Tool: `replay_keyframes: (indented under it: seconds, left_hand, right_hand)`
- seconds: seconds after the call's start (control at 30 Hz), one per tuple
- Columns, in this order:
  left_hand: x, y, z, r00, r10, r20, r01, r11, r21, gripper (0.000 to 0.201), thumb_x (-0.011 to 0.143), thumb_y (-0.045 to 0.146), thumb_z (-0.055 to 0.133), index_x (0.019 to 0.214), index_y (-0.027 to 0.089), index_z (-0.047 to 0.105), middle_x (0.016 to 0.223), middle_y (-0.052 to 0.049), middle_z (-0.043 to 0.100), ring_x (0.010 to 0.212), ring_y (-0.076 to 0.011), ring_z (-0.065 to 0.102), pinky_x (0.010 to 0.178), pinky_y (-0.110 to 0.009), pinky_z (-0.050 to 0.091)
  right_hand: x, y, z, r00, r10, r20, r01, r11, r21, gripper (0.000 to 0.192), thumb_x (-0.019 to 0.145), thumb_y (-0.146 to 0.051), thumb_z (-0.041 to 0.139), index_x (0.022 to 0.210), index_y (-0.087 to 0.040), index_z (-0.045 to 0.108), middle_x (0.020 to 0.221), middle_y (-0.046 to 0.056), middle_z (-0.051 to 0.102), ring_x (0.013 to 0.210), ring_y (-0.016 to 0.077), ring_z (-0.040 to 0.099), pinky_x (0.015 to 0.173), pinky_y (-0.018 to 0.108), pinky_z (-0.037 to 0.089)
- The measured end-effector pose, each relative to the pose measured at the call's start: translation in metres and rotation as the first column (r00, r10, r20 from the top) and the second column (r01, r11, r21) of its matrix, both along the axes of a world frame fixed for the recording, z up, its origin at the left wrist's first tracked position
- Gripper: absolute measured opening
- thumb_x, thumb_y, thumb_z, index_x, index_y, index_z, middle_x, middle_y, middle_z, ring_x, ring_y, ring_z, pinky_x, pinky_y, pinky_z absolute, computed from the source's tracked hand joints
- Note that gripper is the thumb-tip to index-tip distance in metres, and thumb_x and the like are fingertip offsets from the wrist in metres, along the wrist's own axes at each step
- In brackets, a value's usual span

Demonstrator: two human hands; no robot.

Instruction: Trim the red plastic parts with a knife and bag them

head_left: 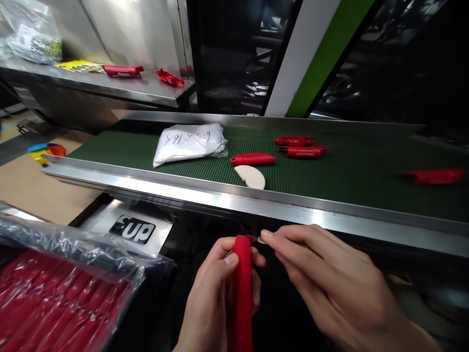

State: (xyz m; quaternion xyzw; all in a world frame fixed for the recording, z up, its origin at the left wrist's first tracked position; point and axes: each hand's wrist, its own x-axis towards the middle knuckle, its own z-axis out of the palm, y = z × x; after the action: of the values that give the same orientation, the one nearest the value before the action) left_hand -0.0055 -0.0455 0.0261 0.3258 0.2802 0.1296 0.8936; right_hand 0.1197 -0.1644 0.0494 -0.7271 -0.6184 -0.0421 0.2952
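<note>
In the head view, the left hand [208,296] is closed around a red part [242,293], with the thumb on its near side and the other fingers behind. The part is held with its narrow edge toward the camera and its far end above the grip, I think so that this end stays free for the other hand. The right hand [337,278] pinches narrowly a small shiny piece [261,240] just at that end; what it is, I cannot tell. The firm left grip probably serves to steady the part.

Behind the hands runs a green belt [351,186]. Its metal rail [205,190] likely stops things from sliding off. On the belt lie a marked white bag [188,144], a pale half-disc [252,177] beside the rail, and several loose red pieces [253,159], well within reach. At the left, a box liner [146,254] surrounds more pieces in tight rows, perhaps against scratches. Two others rest on the steel table [88,85].
</note>
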Motion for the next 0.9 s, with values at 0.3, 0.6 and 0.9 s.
replay_keyframes:
  seconds: [0.3,0.6,0.9]
  left_hand:
    - [0.000,0.000,-0.001,1.000,-0.011,0.026,0.011,1.000,-0.005,0.019,0.091,0.032,0.047,0.092,0.016,0.057,0.088,-0.006,0.061,0.054,-0.0100,0.048,0.046,-0.021,0.032]
    - [0.001,-0.002,-0.004,1.000,-0.031,0.004,0.031,1.000,-0.006,0.020,0.090,0.033,0.047,0.089,0.017,0.058,0.085,-0.005,0.059,0.052,-0.0090,0.044,0.045,-0.020,0.032]
    - [0.004,0.004,-0.003,1.000,-0.004,-0.027,0.002,0.996,-0.087,0.016,0.090,0.034,0.049,0.092,0.019,0.056,0.081,-0.001,0.055,0.051,-0.0071,0.042,0.045,-0.018,0.034]
  right_hand:
    - [0.003,0.000,-0.003,0.999,0.037,0.029,-0.038,0.998,0.046,0.041,0.087,0.000,0.050,0.126,-0.010,0.058,0.109,0.012,0.062,0.094,0.0185,0.056,0.075,0.033,0.052]
    - [0.006,-0.002,-0.006,0.998,0.030,0.047,-0.032,0.999,0.030,0.041,0.088,-0.001,0.050,0.126,-0.012,0.058,0.108,0.012,0.062,0.092,0.0190,0.057,0.072,0.033,0.052]
    - [-0.004,-0.006,-0.007,0.994,0.065,0.093,-0.065,0.998,-0.004,0.034,0.088,-0.006,0.050,0.119,-0.015,0.064,0.098,0.009,0.067,0.079,0.0171,0.060,0.063,0.029,0.052]
